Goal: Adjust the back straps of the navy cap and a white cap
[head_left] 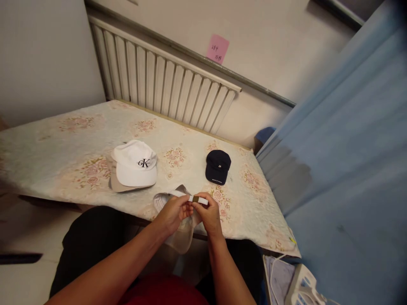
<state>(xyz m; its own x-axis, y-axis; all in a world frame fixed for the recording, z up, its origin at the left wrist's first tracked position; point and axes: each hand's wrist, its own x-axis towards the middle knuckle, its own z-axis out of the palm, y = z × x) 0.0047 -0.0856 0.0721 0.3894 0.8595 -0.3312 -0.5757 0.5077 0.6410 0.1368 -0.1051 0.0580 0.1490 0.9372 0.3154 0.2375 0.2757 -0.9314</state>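
Both my hands hold a beige cap (179, 237) at the table's near edge, upside down, its crown hanging over the edge. My left hand (173, 212) pinches the cap's white back strap (179, 194). My right hand (208, 214) pinches the strap's end at its brass buckle (196, 199). Fingers of both hands are closed on the strap.
A white cap (136, 165) with black letters lies on another beige cap (115, 183) left of my hands. A dark navy cap (218, 166) lies farther back to the right. The flowered tablecloth (63, 148) covers the table. A radiator (165, 84) stands behind, a blue curtain (349, 148) to the right.
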